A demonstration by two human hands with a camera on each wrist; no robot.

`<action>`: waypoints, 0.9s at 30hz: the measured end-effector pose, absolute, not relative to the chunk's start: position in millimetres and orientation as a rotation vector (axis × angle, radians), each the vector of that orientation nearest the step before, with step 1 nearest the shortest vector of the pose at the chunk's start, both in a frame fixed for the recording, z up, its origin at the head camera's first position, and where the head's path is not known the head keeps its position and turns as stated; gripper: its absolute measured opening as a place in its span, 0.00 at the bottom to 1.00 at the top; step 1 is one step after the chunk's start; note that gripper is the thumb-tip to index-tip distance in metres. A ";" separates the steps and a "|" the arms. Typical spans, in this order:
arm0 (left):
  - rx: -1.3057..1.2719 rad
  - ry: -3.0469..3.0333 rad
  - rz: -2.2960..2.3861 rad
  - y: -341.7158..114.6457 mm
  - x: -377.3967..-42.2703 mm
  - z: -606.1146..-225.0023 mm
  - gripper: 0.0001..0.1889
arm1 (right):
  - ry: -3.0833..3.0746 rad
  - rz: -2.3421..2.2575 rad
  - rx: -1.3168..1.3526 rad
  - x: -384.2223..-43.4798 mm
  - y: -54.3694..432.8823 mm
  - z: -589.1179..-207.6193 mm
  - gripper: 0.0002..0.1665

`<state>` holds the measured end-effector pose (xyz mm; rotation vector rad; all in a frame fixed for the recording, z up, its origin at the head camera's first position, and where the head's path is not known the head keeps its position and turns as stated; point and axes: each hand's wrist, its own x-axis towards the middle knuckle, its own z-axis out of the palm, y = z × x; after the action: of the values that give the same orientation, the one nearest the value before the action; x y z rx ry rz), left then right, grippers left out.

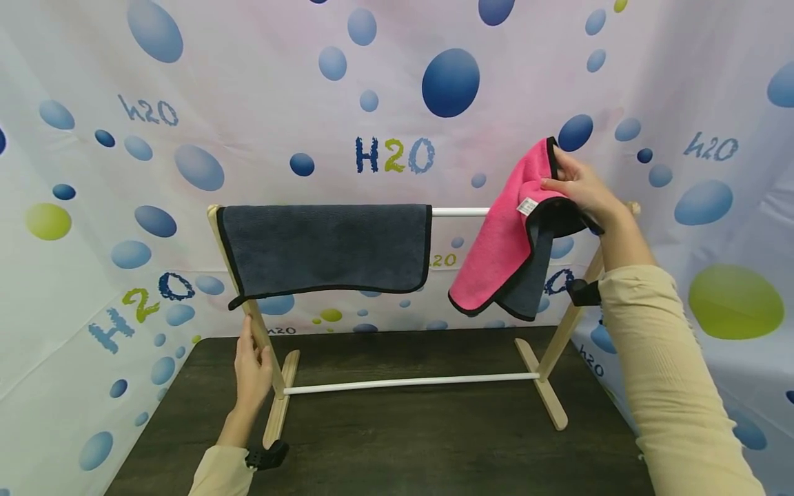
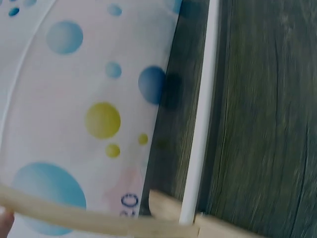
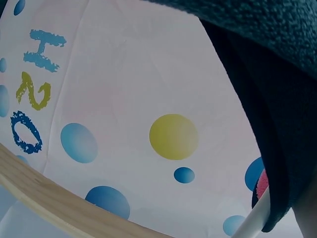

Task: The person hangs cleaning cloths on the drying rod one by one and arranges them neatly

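My right hand (image 1: 583, 182) pinches a towel (image 1: 502, 241), pink on one face and dark grey on the other, with black edging and a small white label. It hangs from the fingers in front of the right part of the rack's white top rail (image 1: 459, 212). In the right wrist view its dark side (image 3: 267, 29) fills the upper right. A dark grey towel (image 1: 329, 248) is draped over the rail's left part. My left hand (image 1: 253, 372) rests against the rack's left wooden post (image 1: 263, 341), fingers extended upward. Only a fingertip (image 2: 5, 222) shows in the left wrist view.
The wooden rack stands on a dark table (image 1: 434, 441). A white lower bar (image 1: 409, 383) joins its two feet, the right one (image 1: 546, 393) being angled. Behind hangs a white curtain (image 1: 248, 69) with blue and green dots and H2O lettering.
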<state>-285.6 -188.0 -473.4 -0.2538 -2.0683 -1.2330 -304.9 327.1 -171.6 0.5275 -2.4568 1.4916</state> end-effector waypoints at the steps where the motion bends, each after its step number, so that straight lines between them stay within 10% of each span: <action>1: -0.238 -2.040 -1.248 -183.7 -284.1 -474.1 0.37 | -2.454 1.495 0.531 -304.9 327.4 -171.4 0.38; 13: -0.256 -1.858 -1.376 -122.5 -271.9 -480.6 0.32 | -2.436 1.519 0.532 -306.0 328.0 -172.4 0.37; 27: -1.016 -1.915 -1.563 -47.4 -263.5 -445.5 0.26 | -2.381 1.609 0.530 -308.7 325.9 -174.4 0.38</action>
<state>-263.5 -47.4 -445.5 -1.0163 -1.9150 -1.5632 -308.7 325.9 -174.4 0.5303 -2.3813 1.6091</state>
